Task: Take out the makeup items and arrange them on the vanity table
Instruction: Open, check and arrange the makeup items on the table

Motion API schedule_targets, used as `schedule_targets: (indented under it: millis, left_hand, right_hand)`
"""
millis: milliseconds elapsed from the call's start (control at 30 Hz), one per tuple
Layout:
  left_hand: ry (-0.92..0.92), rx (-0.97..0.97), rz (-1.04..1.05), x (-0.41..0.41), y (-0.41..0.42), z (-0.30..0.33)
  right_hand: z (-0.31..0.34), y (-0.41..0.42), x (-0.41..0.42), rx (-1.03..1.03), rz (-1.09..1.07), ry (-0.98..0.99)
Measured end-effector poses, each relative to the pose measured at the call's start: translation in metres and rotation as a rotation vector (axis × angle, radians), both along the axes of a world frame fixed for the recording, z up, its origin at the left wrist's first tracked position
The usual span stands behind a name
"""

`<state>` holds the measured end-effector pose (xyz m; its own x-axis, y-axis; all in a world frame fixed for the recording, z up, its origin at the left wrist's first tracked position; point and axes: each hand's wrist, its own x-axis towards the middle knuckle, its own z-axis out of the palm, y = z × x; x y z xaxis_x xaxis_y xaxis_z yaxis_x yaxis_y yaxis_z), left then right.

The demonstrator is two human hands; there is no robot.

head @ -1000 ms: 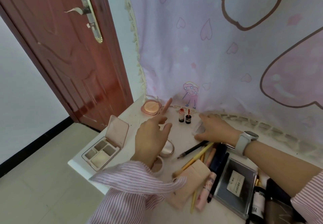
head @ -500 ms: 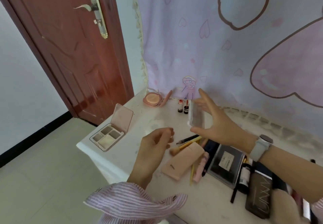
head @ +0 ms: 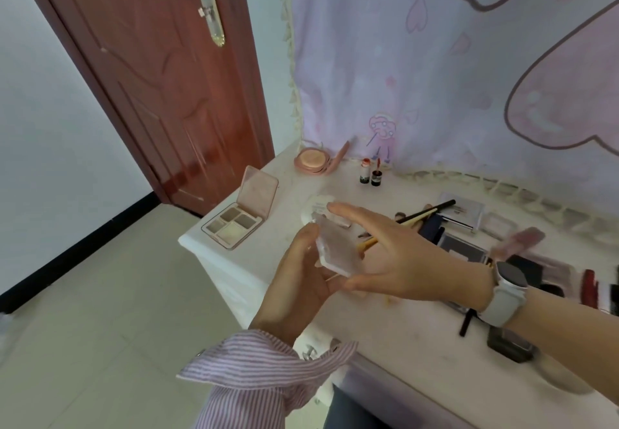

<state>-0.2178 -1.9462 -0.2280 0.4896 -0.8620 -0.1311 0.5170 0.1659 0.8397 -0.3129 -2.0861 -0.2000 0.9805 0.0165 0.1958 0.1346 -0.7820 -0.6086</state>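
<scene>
A small clear, pale pink makeup case (head: 338, 256) is held between both hands just above the front of the white vanity table (head: 418, 355). My left hand (head: 298, 289) cups its left and lower side with the thumb up along the edge. My right hand (head: 405, 256), with a white watch on the wrist, holds it from the right, fingers stretched over the top and thumb beneath. On the table lie an open eyeshadow palette (head: 236, 224), an open round pink compact (head: 313, 160), two small bottles (head: 370, 175) and a white round item (head: 316, 205).
Brushes and pencils (head: 420, 215), clear boxes (head: 464, 210), a black palette (head: 464, 251), a blurred pink tube (head: 519, 241) and dark items crowd the table's right side. A pink curtain (head: 435, 60) hangs behind. A brown door (head: 160, 93) and tiled floor are at the left.
My right hand lifted the clear case from the table's back and brought it toward me. My left hand left the round compacts and came up to meet the case. The view shifted right.
</scene>
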Motion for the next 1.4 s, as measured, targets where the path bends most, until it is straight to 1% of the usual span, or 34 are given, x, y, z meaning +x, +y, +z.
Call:
schedule_targets:
  millis: [100, 133, 200, 267, 367, 500, 533, 567, 633, 667, 767, 867, 1033, 1167, 1267, 1400]
  left_hand:
    - [0.257, -0.067, 0.054, 0.005, 0.002, 0.002]
    - [0.298, -0.071, 0.061, 0.007, 0.002, 0.003]
    - [0.251, -0.067, 0.039, 0.009, 0.001, 0.003]
    - [0.178, -0.062, 0.085, 0.005, 0.001, 0.003]
    - [0.155, -0.095, 0.129, 0.003, 0.004, -0.001]
    - [-0.051, -0.096, 0.170, 0.007, 0.005, -0.004]
    - [-0.070, -0.090, 0.193, 0.008, 0.005, -0.003]
    - [-0.043, -0.074, 0.231, 0.009, 0.004, -0.002]
    - [0.060, -0.037, 0.289, 0.011, 0.004, -0.002]
    - [0.083, -0.030, 0.285, 0.011, 0.004, -0.002]
    - [0.085, -0.018, 0.243, 0.009, 0.004, -0.005]
    - [0.070, -0.028, 0.223, 0.006, 0.005, -0.009]
    - [0.053, -0.012, 0.242, 0.004, 0.009, -0.012]
    - [0.075, 0.029, 0.279, 0.007, 0.011, -0.012]
    - [0.107, 0.081, 0.301, 0.009, 0.014, -0.012]
    - [0.200, 0.145, 0.243, 0.017, 0.025, -0.012]
  right_hand:
    - [0.000, -0.001, -0.002, -0.209, 0.042, -0.158]
    - [-0.001, 0.000, -0.001, -0.280, 0.035, -0.221]
    - [-0.004, 0.004, 0.002, -0.362, -0.001, -0.333]
    - [-0.003, 0.008, 0.007, -0.308, -0.048, -0.385]
    - [0.002, 0.012, 0.012, -0.154, -0.090, -0.367]
    - [0.002, 0.017, 0.014, -0.004, -0.092, -0.287]
    - [0.003, 0.018, 0.013, 0.031, -0.076, -0.269]
    - [0.003, 0.018, 0.012, 0.045, -0.059, -0.263]
    - [0.005, 0.016, 0.012, -0.001, -0.037, -0.283]
    - [0.006, 0.015, 0.012, -0.045, -0.032, -0.290]
    - [0.007, 0.015, 0.015, -0.193, -0.019, -0.314]
    - [0.010, 0.016, 0.017, -0.285, 0.003, -0.326]
    - [0.012, 0.020, 0.021, -0.447, 0.057, -0.277]
    - [0.007, 0.026, 0.027, -0.459, 0.038, -0.190]
    - [0.006, 0.027, 0.035, -0.485, -0.017, -0.209]
    - [0.007, 0.020, 0.052, -0.433, -0.087, -0.177]
